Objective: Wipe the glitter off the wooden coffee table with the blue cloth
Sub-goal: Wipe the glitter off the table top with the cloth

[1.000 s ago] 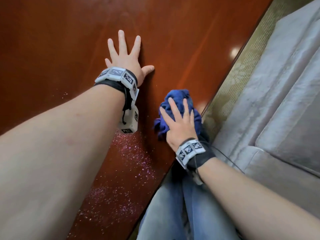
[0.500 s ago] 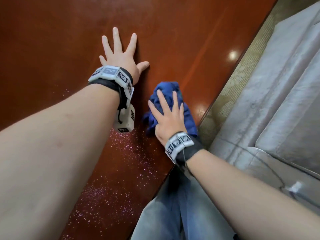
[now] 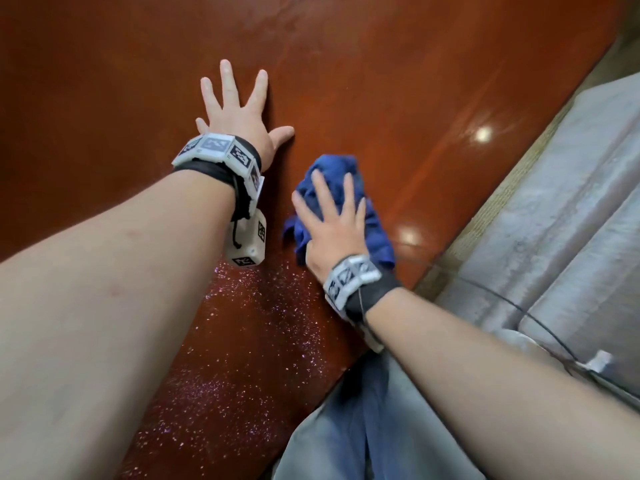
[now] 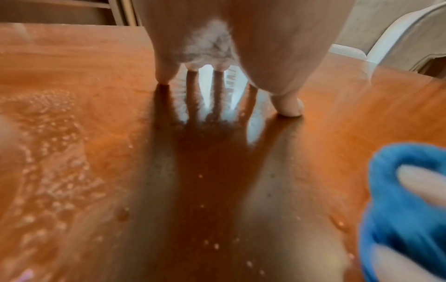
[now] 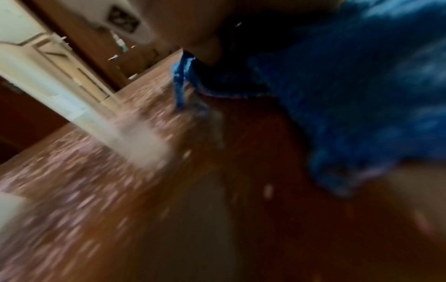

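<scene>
Under right hand (image 3: 332, 230), bunched blue cloth (image 3: 375, 233)

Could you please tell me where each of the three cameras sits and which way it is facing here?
Head: worn on the head, looking down at the wooden coffee table; shows both forearms, left hand, right hand on the blue cloth.
Left wrist: looks along the left hand's splayed fingers pressing the table.
Right wrist: blurred, looks low across the glitter; the cloth fills its right.
Shared: all three show the cloth and the table.

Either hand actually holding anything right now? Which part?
Nothing is gripped. The right hand presses the bunched blue cloth from on top, fingers straight. The left hand lies flat on the table.
</scene>
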Tool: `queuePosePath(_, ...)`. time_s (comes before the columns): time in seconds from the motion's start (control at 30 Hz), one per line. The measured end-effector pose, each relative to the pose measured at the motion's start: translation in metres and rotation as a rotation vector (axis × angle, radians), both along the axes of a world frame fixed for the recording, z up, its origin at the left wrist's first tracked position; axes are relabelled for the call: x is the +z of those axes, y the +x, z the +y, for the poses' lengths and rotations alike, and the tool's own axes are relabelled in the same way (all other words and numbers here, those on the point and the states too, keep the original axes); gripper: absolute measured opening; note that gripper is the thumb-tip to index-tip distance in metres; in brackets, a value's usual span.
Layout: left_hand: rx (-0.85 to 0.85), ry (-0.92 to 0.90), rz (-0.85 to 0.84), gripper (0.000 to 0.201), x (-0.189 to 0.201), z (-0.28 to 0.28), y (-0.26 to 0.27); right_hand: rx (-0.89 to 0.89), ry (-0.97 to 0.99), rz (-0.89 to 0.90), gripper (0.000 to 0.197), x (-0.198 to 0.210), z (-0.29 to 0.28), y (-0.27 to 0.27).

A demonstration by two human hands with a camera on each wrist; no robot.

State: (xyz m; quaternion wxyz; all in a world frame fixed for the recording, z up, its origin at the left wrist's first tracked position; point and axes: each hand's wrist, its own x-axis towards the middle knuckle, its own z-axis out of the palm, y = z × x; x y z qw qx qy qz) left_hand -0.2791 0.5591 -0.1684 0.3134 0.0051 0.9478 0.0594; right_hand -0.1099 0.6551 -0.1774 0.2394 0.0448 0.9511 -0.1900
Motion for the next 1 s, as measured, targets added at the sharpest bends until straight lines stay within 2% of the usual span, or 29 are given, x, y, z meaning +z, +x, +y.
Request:
queuePosePath(0.1,0.027,-0.003,-0.012,0.082,0.001,-0.013,-0.007,0.067,0.006,-0.075,0.078,0.001,0.013,0.021)
queuePosePath(0.17,0.030,-0.002,-0.013,0.082,0.002,-0.021,-0.010,-0.053,0.049,-0.084,0.081,0.005,0.041,0.014)
queuePosePath(0.27,0.029,-0.002,-0.008,0.081,0.001,-0.028,-0.012,-0.253,0.117,-0.080,0.078,0.007,0.075,-0.026)
queuePosePath(0.37,0.026,-0.009,-0.006,0.080,0.000,-0.029,-0.013,-0.330,0.174,-0.034,0.079,0.004,0.062,-0.072)
queuePosePath(0.47,0.056,-0.011,0.014,0.078,-0.002,-0.040,-0.018,-0.213,0.139,0.036,0.075,-0.001,0.010,-0.085)
queuePosePath(0.57,0.087,-0.018,0.027,0.077,-0.002,-0.057,-0.023,0.064,0.007,-0.002,0.076,0.000,-0.038,-0.051)
queuePosePath(0.63,0.101,-0.025,0.010,0.079,-0.001,-0.066,-0.027,0.166,-0.008,-0.053,0.076,0.001,-0.037,-0.026)
queuePosePath(0.73,0.105,-0.036,-0.008,0.082,0.001,-0.078,-0.030,0.090,0.032,-0.068,0.082,0.004,0.003,-0.020)
queuePosePath(0.83,0.112,-0.037,-0.005,0.083,0.000,-0.091,-0.028,-0.004,0.126,-0.080,0.084,0.004,0.027,-0.060)
queuePosePath(0.9,0.129,-0.031,-0.003,0.085,0.000,-0.094,-0.026,-0.067,0.140,-0.040,0.081,0.002,0.018,-0.094)
queuePosePath(1.0,0.158,-0.015,0.012,0.087,-0.002,-0.103,-0.023,-0.064,0.134,-0.032,0.081,-0.005,-0.018,-0.132)
